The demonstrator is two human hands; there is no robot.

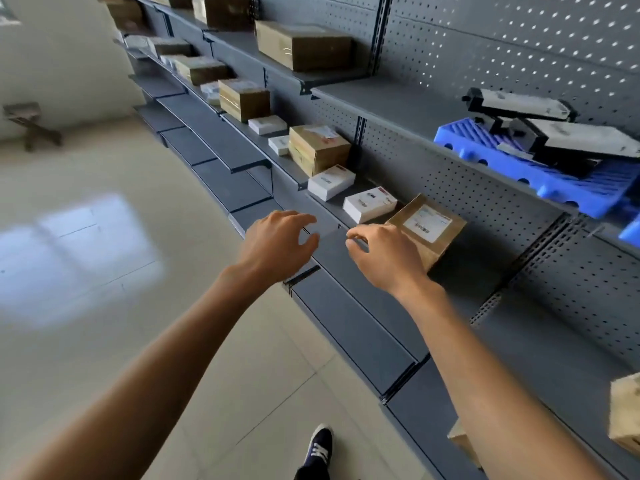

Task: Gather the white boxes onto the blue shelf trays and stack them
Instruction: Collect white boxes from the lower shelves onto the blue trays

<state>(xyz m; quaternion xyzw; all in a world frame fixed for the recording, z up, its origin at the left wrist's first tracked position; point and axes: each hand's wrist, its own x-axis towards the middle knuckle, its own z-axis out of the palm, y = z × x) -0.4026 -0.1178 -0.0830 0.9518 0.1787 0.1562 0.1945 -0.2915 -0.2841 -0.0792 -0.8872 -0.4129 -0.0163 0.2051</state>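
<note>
We see two bare arms reaching out over a grey metal shelf (pixel 349 258). The left hand (pixel 277 242) and the right hand (pixel 384 254) hang side by side, a little apart. Both have loose, bent fingers and hold nothing.

Just beside the right hand, on its far right side, sits a brown cardboard box (pixel 427 226), tilted. The right hand covers its near corner; we cannot tell if they touch. It has a white label (pixel 428 224) on top, and the writing is too blurry to read.

Just past the hands lie two flat white boxes. The nearer white box (pixel 369 202) is right ahead of the right hand. The second white box (pixel 330 181) is a bit farther. Each one has dark print and a small red mark on top, too small to read. Behind them stands a stack of brown boxes (pixel 317 148), with two more small white boxes (pixel 267 124) farther along the same shelf.

Up above the right hand, on a higher shelf, is a blue tray (pixel 512 168) with ridges and round holes along its edge. Flat white boxes with black sides (pixel 585 135) are piled on it, one more (pixel 519 103) resting tilted on top.

Behind the shelves is a grey wall full of little holes (pixel 519 46). Down below the arms we see a pale tiled floor (pixel 104 306) and one dark shoe (pixel 320 445) with white laces.
</note>
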